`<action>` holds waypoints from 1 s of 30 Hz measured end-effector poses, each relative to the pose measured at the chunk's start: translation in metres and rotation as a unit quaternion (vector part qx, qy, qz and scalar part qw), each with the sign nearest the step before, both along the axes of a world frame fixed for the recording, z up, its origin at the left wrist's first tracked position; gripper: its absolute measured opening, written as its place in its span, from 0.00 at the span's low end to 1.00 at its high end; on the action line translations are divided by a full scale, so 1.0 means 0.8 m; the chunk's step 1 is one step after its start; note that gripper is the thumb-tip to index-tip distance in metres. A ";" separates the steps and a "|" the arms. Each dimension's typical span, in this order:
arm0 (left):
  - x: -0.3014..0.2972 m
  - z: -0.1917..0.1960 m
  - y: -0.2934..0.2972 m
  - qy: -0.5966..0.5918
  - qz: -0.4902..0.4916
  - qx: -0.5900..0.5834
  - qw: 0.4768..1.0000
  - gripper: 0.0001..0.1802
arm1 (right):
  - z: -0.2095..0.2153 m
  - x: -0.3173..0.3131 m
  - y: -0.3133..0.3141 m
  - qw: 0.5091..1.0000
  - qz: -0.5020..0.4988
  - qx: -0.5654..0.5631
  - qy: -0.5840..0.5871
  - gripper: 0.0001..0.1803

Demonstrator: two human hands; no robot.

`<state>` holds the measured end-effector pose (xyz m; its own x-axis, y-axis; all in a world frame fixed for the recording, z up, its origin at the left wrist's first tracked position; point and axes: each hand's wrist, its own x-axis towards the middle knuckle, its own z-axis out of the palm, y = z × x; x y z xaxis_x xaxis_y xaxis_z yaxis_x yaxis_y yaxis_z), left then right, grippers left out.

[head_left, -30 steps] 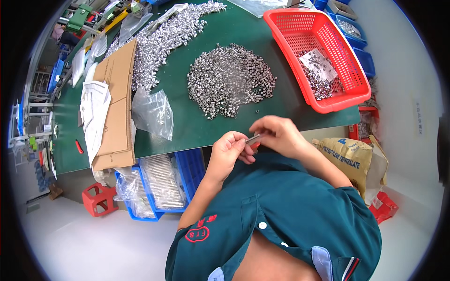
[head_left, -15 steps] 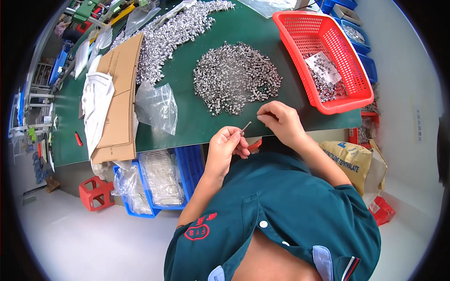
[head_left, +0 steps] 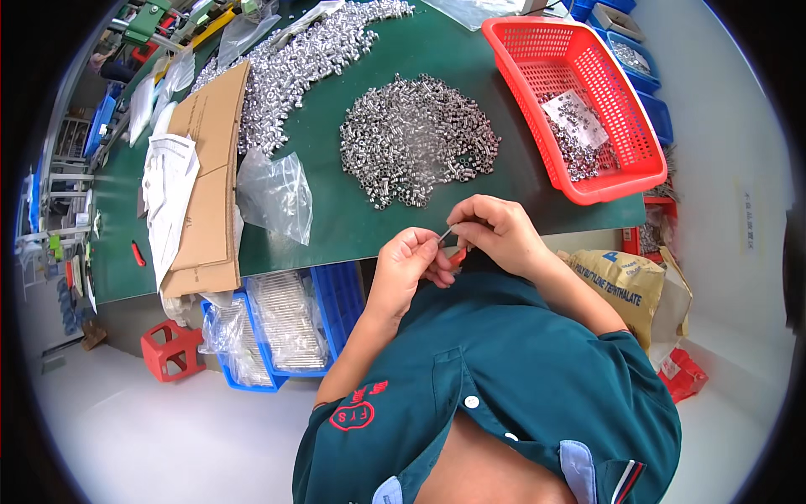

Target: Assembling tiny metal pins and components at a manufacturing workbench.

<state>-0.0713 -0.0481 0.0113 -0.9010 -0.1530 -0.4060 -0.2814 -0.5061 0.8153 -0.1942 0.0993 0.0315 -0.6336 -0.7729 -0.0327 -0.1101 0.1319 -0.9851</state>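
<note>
Both hands meet at the table (head_left: 336,210) edge, at 6 o'clock from the parts pile (head_left: 416,139). The left hand (head_left: 409,259) and right hand (head_left: 495,231) pinch a thin pin (head_left: 445,234) between them. A loose grip could drop it off the edge.

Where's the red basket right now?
In the head view the red basket sits on the green table at its far right, just right of the middle pile of small metal parts, with blue bins beyond it.
</note>
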 end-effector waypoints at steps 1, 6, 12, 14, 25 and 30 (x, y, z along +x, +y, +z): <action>-0.001 0.000 -0.002 0.001 -0.017 0.016 1.000 0.10 | 0.000 -0.002 -0.001 1.000 -0.001 0.003 -0.012 0.04; -0.005 0.006 0.000 0.002 -0.052 -0.019 0.998 0.11 | 0.008 -0.005 0.004 1.000 0.000 0.027 -0.011 0.04; -0.011 0.010 0.006 -0.013 -0.054 -0.092 0.994 0.09 | 0.008 0.002 0.004 0.998 0.001 0.021 0.055 0.06; -0.009 0.009 0.006 -0.003 -0.053 -0.085 0.995 0.09 | 0.003 0.003 0.003 0.995 0.021 0.033 0.094 0.07; -0.004 -0.009 -0.001 -0.002 0.003 -0.102 0.995 0.11 | -0.031 -0.042 -0.001 0.911 -0.152 0.093 0.373 0.08; -0.002 -0.013 -0.001 0.005 0.007 -0.091 0.996 0.11 | -0.036 -0.040 -0.007 0.897 -0.143 0.085 0.410 0.09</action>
<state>-0.0731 -0.0488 0.0006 -0.9019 -0.2362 -0.3617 -0.2671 -0.3531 0.8966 -0.2266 0.0935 0.0030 -0.6697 -0.6028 0.4337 -0.7265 0.4107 -0.5510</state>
